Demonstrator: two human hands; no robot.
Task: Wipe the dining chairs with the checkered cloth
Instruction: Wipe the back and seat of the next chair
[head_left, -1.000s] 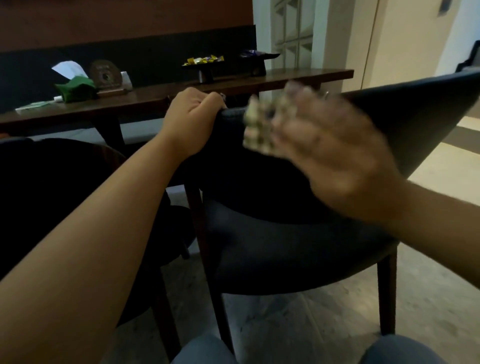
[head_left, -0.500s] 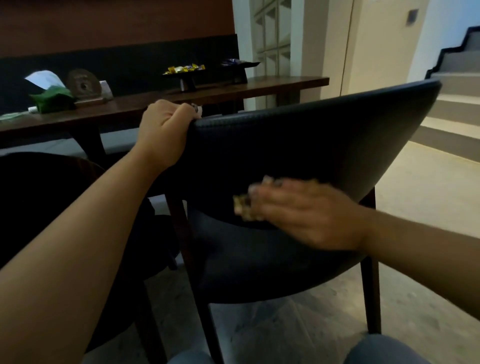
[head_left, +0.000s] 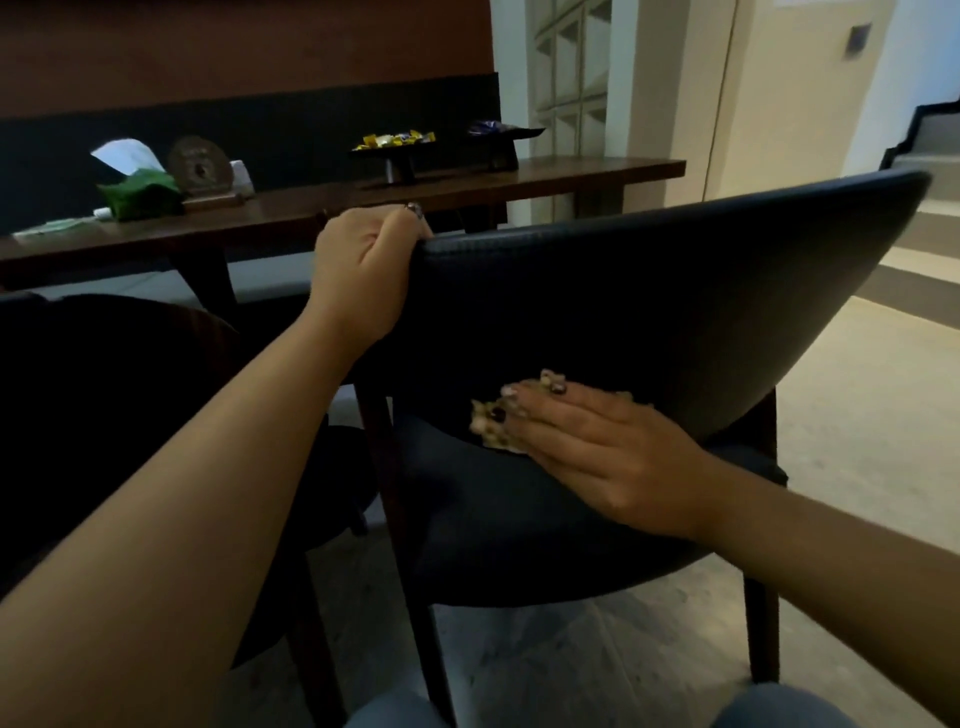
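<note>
A dark upholstered dining chair (head_left: 691, 291) with wooden legs stands in front of me, its curved backrest facing me. My left hand (head_left: 363, 270) grips the top left corner of the backrest. My right hand (head_left: 597, 447) lies flat on the lower part of the backrest, pressing the checkered cloth (head_left: 491, 423) against it. Only the cloth's left edge shows past my fingertips; the rest is hidden under my palm.
A second dark chair (head_left: 119, 415) stands close on the left. Behind is a long wooden table (head_left: 597, 174) with a green tissue holder (head_left: 137, 192), a round plaque (head_left: 200, 163) and a candy dish (head_left: 395, 148). Steps (head_left: 930, 150) rise at far right.
My right hand swept the cloth from the top edge of the backrest down to its lower part, and now rests there. My left hand kept its grip on the corner.
</note>
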